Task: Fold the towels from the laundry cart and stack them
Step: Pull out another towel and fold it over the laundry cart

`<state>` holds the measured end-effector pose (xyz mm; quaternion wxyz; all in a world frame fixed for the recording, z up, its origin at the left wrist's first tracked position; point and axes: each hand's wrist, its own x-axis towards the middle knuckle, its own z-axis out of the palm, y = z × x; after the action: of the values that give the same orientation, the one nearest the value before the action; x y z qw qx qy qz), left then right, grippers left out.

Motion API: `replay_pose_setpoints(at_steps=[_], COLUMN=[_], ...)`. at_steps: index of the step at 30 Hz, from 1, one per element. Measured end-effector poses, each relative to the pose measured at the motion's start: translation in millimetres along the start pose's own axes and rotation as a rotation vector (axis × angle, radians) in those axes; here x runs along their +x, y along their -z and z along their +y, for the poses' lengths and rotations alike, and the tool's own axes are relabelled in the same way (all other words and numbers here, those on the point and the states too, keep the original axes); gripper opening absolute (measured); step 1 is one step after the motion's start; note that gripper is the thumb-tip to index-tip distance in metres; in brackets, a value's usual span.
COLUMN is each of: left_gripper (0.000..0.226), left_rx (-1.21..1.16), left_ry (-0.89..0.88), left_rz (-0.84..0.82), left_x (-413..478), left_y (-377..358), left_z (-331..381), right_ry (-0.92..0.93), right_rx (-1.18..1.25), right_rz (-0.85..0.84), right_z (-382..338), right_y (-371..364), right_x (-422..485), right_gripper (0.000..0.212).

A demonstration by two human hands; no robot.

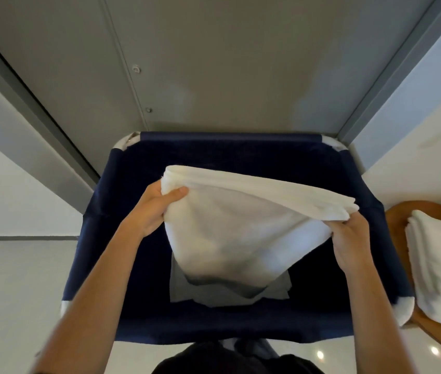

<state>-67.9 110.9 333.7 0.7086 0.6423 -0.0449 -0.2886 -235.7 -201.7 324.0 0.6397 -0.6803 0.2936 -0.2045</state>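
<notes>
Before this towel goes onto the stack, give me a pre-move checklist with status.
1. Left hand grips the white towel at its left corner: ok.
2. Right hand grips its right end: ok.
3. Layers line up along the held top edge: ok.
4. Fold is compact enough to stack: not ok, the lower part hangs into the laundry cart.
5. Top of the folded towel stack on the right is free: ok.
6. Stack sits fully on its wooden surface: cannot tell, the frame edge cuts it off.
</notes>
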Motion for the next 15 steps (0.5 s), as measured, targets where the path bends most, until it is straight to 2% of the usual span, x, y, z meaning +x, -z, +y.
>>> replay_pose_setpoints(at_steps=[3, 8, 15], left_gripper=[0.042, 0.035, 0.010], left_rx=[-0.030, 0.033, 0.123], left_ry=[-0.028, -0.125, -0.294], left_rz=[0.033, 0.019, 0.132], left_x=[4.6, 7.5, 10.0], left_y=[-12.0, -27.8, -79.9], left_z=[9.7, 32.0, 62.9], right_ry=[0.046, 0.136, 0.252], right_rx=[-0.012, 0.023, 0.028], right_rz=[0.008, 0.152, 0.353], right_z=[-6.5, -26.0, -59.8], right_y=[5.1, 15.1, 45.8], right_x=[-7.2, -12.1, 0.6], right_gripper=[0.027, 0.019, 0.006])
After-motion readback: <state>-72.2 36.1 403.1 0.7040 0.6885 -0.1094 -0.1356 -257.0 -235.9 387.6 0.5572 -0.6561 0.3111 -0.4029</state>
